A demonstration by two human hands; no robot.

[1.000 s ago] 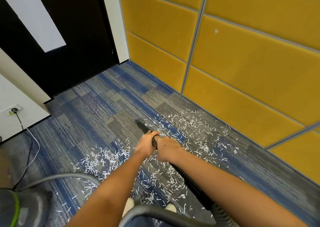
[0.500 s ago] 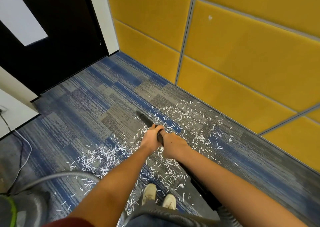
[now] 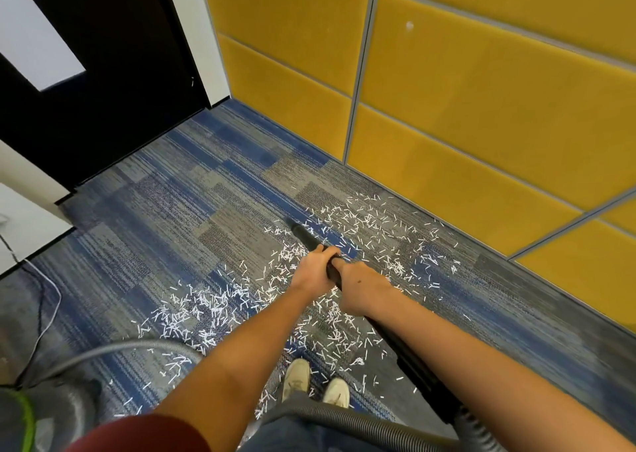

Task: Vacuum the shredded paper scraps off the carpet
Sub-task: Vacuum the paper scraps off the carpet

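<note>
Both hands are still holding the wand (image 3: 306,237) as they were a second ago. The left hand (image 3: 315,271) is curling its fingers (image 3: 328,251) over the top of the tube, and the right hand (image 3: 361,286) is clasping it just behind. The right hand's fingers are wrapping underneath, so how they lie cannot be told. The head is tipping down, so the shoes (image 3: 296,377) and more of the hose (image 3: 344,417) are coming into view. The nozzle (image 3: 292,223) is staying low on the carpet (image 3: 165,231), at the far left edge of the scraps (image 3: 373,226). The scraps are lying in much the same spread as before: a band by the yellow wall (image 3: 481,114), a patch to the left, and more around the feet. Judging by that, the sweep is barely clearing anything yet, and nearly all the paper is still waiting to be picked up.
</note>
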